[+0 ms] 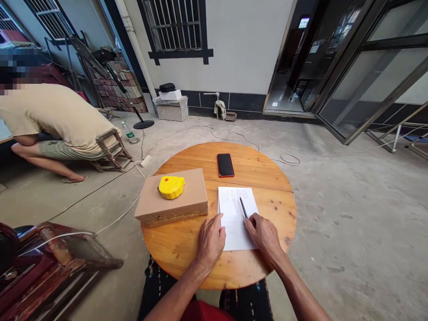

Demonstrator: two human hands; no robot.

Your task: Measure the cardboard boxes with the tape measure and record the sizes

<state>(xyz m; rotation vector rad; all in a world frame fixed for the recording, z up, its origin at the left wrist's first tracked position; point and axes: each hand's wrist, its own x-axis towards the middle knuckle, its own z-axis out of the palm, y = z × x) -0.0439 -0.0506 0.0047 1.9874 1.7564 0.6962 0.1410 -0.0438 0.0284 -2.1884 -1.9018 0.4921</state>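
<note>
1. Leftmost, we have a co-worker [63, 116] in a pale top, bent well forward on a low wooden stool [115, 151]; nearer us, at the lower left, stands a dark reddish wooden chair [62, 249].
2. Just right of the stool, we see a plastic bottle [129, 133] upright on the concrete floor [334, 214], near the round black base [143, 124] of a stand.
3. On the left part of our round wooden table [274, 191] sits a closed cardboard box [192, 194], its left corner jutting past the rim. A yellow tape measure [171, 187] rests on its top.
4. Our left hand [212, 236] lies palm down, fingers loosely bent and partly spread, gripping nothing; its fingertips touch the left edge of the white paper.
5. That white paper [236, 232] lies flat, right of the box, with rows of marks near its top that we cannot read. Beyond it, a phone [226, 165] lies screen up, apart from the sheet.
6. Our right hand [264, 232] is closed, pinching the near end of a black pen [243, 208] over the paper; the far end slants away from us.
7. Farthest right, we see a framed glass door [364, 84] swung open beside the doorway.
</note>
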